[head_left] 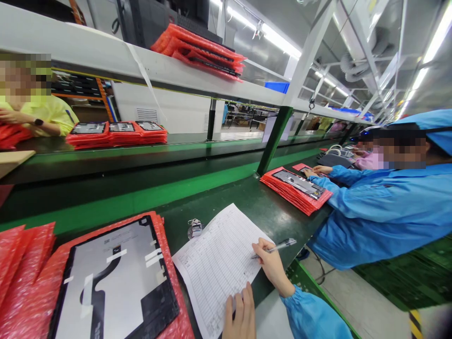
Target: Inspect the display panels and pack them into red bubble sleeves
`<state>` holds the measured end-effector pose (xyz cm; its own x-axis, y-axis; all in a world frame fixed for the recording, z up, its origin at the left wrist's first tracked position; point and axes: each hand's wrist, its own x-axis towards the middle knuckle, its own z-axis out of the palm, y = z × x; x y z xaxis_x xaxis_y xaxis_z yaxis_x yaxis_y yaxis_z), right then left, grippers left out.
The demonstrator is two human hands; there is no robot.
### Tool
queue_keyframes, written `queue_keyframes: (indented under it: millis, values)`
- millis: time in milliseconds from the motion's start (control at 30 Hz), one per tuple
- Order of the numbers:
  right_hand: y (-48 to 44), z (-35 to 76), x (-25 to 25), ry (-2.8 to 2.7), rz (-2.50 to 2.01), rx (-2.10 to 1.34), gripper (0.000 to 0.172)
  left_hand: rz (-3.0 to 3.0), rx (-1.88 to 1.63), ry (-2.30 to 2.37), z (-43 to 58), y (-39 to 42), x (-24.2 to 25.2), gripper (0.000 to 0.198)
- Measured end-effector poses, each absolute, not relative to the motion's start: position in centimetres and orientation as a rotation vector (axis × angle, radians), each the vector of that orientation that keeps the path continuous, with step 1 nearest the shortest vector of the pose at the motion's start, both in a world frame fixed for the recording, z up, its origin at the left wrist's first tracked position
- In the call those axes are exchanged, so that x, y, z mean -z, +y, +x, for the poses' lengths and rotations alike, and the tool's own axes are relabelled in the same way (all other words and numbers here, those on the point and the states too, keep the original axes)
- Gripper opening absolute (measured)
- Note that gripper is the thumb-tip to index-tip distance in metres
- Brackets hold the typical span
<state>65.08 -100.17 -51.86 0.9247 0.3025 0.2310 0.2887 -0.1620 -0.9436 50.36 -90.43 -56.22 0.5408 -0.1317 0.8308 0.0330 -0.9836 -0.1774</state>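
My right hand [270, 263] grips a pen [282, 245], its tip down at the right part of a printed form [222, 249]. That form is a white sheet ruled into rows and columns, lying on the dark green bench [190, 202]. Fingers stretched out, my left hand [240, 313] lies flat on the lower right of the paper. Left of the sheet, a tablet screen panel [123, 273] with a black ribbon cable and strips of tape rests on red bubble wrap [165, 235]. A small metal clip-like object [195, 229] sits by the paper's upper left edge.
More red bubble bags [21, 263] lie at far left. A stack of wrapped panels [294, 188] stands beyond the form, near a co-worker in a blue smock [381, 202]. A green post [275, 139] rises from the bench. Across the line sits a person in yellow [52, 113].
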Motion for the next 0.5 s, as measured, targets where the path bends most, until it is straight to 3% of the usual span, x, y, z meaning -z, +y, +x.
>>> queue_keyframes:
  millis: [500]
  values:
    - [-99.94,64.87,51.76,-0.432,-1.634,-0.022,0.033,-2.627,1.406,0.09,50.28,-90.41,56.06,0.035]
